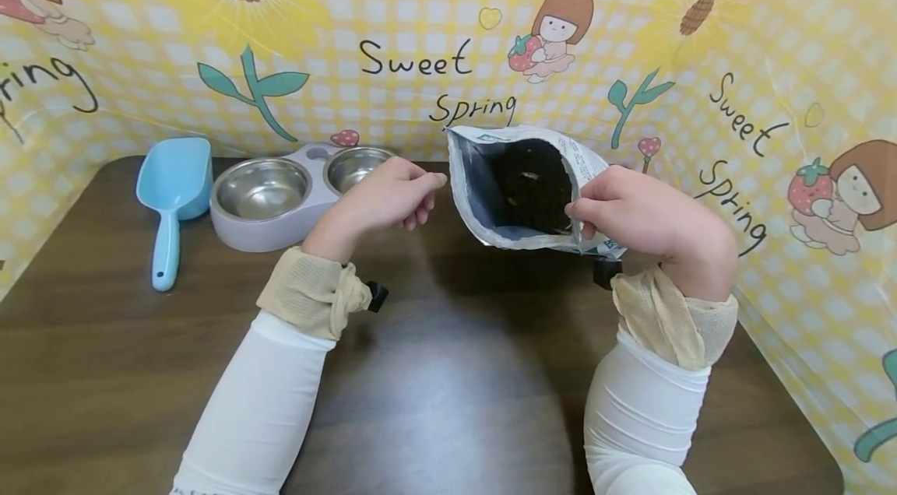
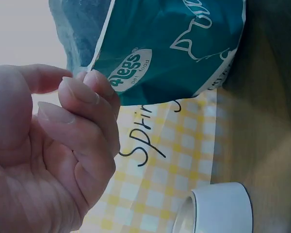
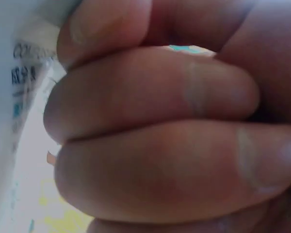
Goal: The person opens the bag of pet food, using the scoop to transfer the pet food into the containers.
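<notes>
Bag (image 1: 483,199) gapes, its rim pinched in the right grip (image 1: 648,213). Left grip (image 1: 381,203) curls beside it, hold unclear.

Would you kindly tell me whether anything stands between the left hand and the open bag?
Nothing visible stands between them: in the head view, the left hand is just left of the bag, whose right side the right hand grips.
</notes>
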### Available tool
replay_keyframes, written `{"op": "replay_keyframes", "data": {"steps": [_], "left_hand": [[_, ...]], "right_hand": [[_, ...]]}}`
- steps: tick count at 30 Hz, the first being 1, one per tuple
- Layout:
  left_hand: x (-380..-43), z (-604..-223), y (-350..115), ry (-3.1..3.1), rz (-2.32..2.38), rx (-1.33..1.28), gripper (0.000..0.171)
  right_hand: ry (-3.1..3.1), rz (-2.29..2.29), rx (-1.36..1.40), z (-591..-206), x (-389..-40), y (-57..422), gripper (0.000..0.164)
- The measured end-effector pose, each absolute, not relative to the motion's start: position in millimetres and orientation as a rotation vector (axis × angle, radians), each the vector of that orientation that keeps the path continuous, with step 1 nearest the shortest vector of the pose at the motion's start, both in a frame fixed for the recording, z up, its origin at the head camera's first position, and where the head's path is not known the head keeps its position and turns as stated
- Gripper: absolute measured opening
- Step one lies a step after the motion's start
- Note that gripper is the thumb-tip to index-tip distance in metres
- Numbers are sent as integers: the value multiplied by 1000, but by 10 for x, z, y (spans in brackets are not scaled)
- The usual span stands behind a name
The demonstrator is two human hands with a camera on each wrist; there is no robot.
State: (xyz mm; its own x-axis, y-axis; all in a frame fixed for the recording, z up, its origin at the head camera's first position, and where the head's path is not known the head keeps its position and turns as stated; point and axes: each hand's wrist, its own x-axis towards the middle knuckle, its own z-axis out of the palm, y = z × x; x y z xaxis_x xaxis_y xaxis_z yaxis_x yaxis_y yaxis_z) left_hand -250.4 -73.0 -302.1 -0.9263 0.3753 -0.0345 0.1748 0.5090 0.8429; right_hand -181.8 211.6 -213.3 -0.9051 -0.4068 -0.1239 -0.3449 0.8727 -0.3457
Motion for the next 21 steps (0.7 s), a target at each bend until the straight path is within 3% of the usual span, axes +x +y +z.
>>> {"op": "replay_keyframes", "data": {"steps": [10,21], "left_hand": [[-2551,-3135,-696,2591,1262,510,38],[-2549,-3114,-709,2529,1278,486,45]], "right_hand": [[2746,-443,-616,-2189,-1862,2051,36],[2719,-569,-577,-2179,-1860,2145,36]]}}
